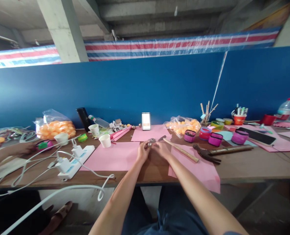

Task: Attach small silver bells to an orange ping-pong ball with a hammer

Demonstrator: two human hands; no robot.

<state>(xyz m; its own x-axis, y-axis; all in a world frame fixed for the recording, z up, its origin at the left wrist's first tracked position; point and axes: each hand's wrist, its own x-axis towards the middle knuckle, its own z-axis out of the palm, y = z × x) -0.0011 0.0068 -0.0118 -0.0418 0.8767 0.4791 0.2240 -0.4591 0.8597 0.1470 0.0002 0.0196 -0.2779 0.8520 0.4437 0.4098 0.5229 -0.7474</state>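
Observation:
My left hand [143,152] is closed around small, shiny, silvery metal pieces [150,142], rounded like beads or bells; their exact kind is too small to tell. Close beside it, my right hand [161,149] has its fingers drawn together at the same pieces, and what lies between its fingertips is hidden. Just right of the hands lies a small hammer [184,151] with a pale wooden handle, its head near my right fingers. Beyond it, a claw hammer [209,154] rests on the table. Pink paper sheets [113,156] lie on both sides of my hands.
A white power strip [77,163] with tangled cables sits at left, near another person's arm [15,151]. Paper cups [105,141] and bags of orange balls [55,130] stand behind. At right are purple bands [215,139], a phone [259,135] and a pen cup [239,119].

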